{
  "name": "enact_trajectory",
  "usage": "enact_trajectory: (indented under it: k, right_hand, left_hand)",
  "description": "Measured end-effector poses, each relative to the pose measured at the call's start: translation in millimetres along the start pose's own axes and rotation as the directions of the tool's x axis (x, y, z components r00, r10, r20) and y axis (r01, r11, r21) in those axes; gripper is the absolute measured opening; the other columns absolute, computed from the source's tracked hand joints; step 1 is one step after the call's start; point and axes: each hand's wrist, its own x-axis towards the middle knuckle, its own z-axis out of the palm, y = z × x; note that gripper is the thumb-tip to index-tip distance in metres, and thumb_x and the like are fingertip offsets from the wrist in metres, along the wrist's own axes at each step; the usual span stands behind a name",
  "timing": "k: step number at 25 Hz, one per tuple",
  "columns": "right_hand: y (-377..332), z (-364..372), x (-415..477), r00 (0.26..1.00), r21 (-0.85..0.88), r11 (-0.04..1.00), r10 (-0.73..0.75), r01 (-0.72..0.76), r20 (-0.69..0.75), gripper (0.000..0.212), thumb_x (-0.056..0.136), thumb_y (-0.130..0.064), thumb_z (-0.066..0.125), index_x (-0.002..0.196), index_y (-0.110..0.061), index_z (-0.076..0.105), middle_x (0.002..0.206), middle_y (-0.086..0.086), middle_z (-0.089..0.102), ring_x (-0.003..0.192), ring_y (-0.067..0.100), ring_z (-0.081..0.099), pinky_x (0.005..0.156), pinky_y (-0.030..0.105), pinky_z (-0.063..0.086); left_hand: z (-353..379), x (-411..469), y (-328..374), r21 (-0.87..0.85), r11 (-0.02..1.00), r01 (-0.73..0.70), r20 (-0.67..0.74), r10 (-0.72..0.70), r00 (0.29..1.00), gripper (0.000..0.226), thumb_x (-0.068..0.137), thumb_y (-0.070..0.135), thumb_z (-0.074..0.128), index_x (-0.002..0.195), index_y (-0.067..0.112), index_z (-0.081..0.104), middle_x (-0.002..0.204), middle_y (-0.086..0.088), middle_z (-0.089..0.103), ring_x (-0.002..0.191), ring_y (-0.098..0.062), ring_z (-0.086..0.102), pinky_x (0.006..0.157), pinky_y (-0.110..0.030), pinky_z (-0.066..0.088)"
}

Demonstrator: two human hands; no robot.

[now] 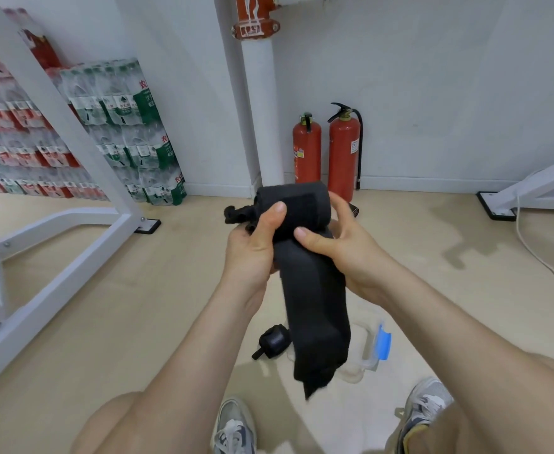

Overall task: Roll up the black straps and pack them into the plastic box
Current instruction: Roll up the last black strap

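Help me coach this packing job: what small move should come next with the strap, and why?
Probably one more turn of the roll. The left hand and right hand grip the black strap; its top is wound, but a long tail hangs loose in front of the plastic box, so it seems not ready to pack.

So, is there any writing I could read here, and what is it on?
"农" in red, on the water bottle packs; the rest is unreadable.
Print on the red-labelled packs: blurred.
Labels on the fire extinguishers: too small to read.
On the black strap: no writing visible.
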Motion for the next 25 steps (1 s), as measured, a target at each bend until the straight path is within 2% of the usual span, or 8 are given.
enact_trajectory:
  k: [3,7,10,15,19,22,24,25]
  right_hand:
    - [-2,0,0,0.988,0.015,0.992,0.127,-0.129,0.083,0.023,0.098,-0.01,0.056,0.116,-0.022,0.064,0.109,0.002,0.075,0.101,0.019,0.071,0.087,0.033,0.057]
    - [-6,-8,0,0.978,0.148,0.967,0.198,-0.206,0.07,0.023,0.092,-0.005,0.051,0.102,-0.011,0.071,0.101,0.012,0.074,0.092,0.026,0.07,0.086,0.038,0.055]
    - [-8,-9,-2,0.975,0.162,0.965,0.186,-0.204,0.122,0.024,0.092,-0.023,0.059,0.106,-0.009,0.072,0.103,0.01,0.075,0.095,0.026,0.071,0.084,0.034,0.057]
    - [-4,-8,1,0.992,0.111,0.987,0.11,-0.116,0.06,0.045,0.076,-0.044,0.066,0.109,-0.014,0.071,0.111,0.01,0.074,0.105,0.026,0.07,0.09,0.037,0.056]
    - [-6,-10,3,0.998,0.107,0.993,0.053,-0.056,0.024,0.048,0.079,-0.038,0.071,0.117,-0.009,0.068,0.11,0.011,0.074,0.103,0.026,0.071,0.086,0.036,0.057]
    - [-9,-15,6,1.0,0.062,0.998,0.002,-0.002,0.004,0.054,0.075,-0.029,0.081,0.12,-0.008,0.061,0.11,0.01,0.074,0.101,0.026,0.071,0.082,0.035,0.058]
    - [-9,-21,7,0.998,-0.044,0.999,-0.025,0.022,-0.057,0.05,0.072,-0.026,0.083,0.113,-0.011,0.059,0.103,0.004,0.074,0.095,0.02,0.072,0.078,0.032,0.057]
    - [-10,-22,7,0.997,-0.136,0.99,-0.045,0.035,-0.069,0.045,0.073,-0.024,0.083,0.109,-0.013,0.058,0.1,0.002,0.074,0.091,0.018,0.072,0.076,0.032,0.057]
  left_hand:
    - [-2,3,-2,0.071,0.993,-0.096,0.031,0.094,0.995,0.039,0.073,0.039,0.072,0.104,0.016,0.072,0.105,-0.005,0.076,0.101,-0.022,0.072,0.087,-0.04,0.058]
    - [-6,3,-5,0.165,0.965,-0.205,0.127,0.185,0.974,0.02,0.078,0.019,0.075,0.097,0.022,0.073,0.098,0.008,0.077,0.099,-0.011,0.072,0.082,-0.024,0.055]
    - [-11,4,-6,0.222,0.943,-0.247,0.162,0.214,0.963,0.024,0.083,0.003,0.074,0.103,0.016,0.072,0.101,0.005,0.077,0.1,-0.011,0.072,0.083,-0.022,0.054]
    - [-14,5,-5,0.262,0.917,-0.301,0.2,0.253,0.947,0.032,0.079,-0.002,0.078,0.104,0.017,0.071,0.101,0.0,0.077,0.099,-0.015,0.072,0.083,-0.025,0.055]
    - [-17,3,-1,0.375,0.873,-0.312,0.239,0.234,0.942,0.045,0.075,0.0,0.082,0.109,0.025,0.068,0.101,0.007,0.076,0.099,-0.01,0.071,0.085,-0.027,0.056]
    - [-29,6,15,0.356,0.907,-0.225,0.327,0.105,0.939,0.082,0.068,0.011,0.088,0.136,0.035,0.049,0.132,0.009,0.063,0.118,-0.006,0.062,0.089,-0.023,0.055]
    - [-36,2,31,0.307,0.899,-0.311,0.233,0.246,0.941,0.092,0.062,0.036,0.089,0.14,0.043,0.041,0.143,0.013,0.052,0.13,-0.005,0.051,0.097,-0.026,0.05]
    - [-36,0,36,0.375,0.824,-0.425,0.173,0.389,0.905,0.083,0.064,0.043,0.083,0.137,0.042,0.045,0.141,0.015,0.054,0.13,-0.002,0.049,0.102,-0.028,0.045]
